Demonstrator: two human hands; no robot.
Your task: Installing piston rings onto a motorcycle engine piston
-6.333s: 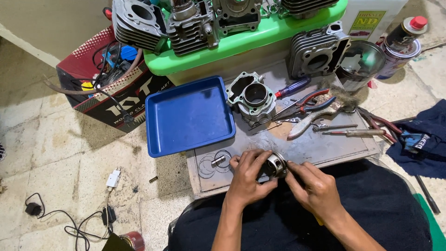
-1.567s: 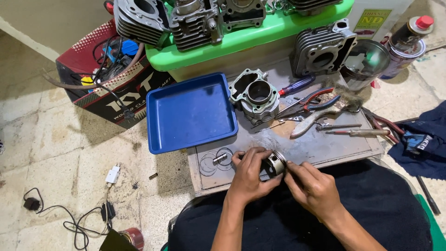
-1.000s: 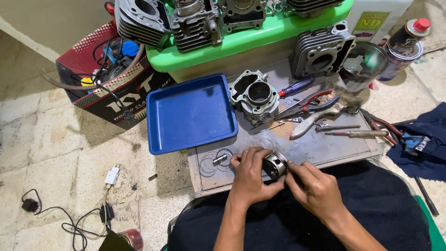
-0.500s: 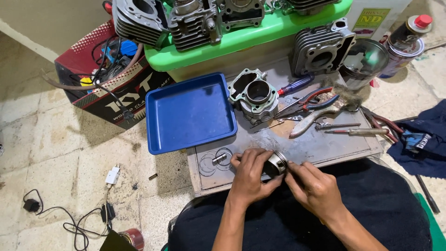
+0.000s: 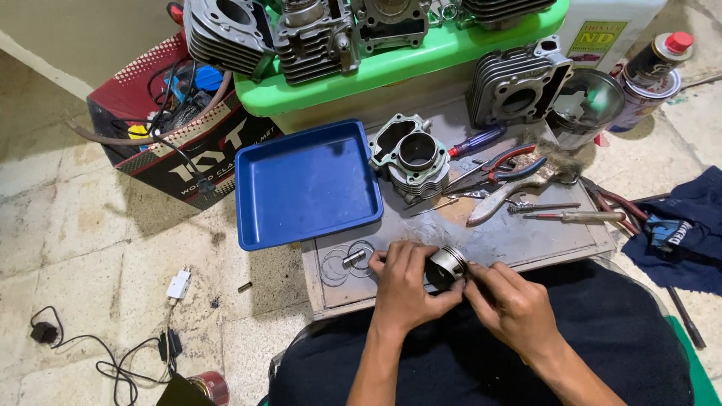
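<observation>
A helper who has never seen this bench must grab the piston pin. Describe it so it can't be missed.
Start at the blue tray on the low metal work board. Just below the tray's near edge, left of the person's left hand, lie thin wire-like rings. The piston pin is the short, stubby metal cylinder among them, the only solid piece there.

a low grey worktop [image 5: 526,240], scuffed and stained, sits over a pale tiled floor [image 5: 90,240]. on the worktop lie a blue tray [image 5: 304,184] at the left, an engine cylinder [image 5: 412,156] just beside it, a finned cylinder block [image 5: 519,81] at the back, red-handled pliers [image 5: 500,162], a screwdriver [image 5: 575,216], a blue-handled screwdriver [image 5: 477,140], and thin rings [image 5: 338,263] with what looks like a small pin [image 5: 353,258] near the front edge. on the floor lie a cardboard box [image 5: 188,143] of cables, a white plug [image 5: 179,285], black leads [image 5: 113,361] and a dark blue cloth [image 5: 684,233].
</observation>
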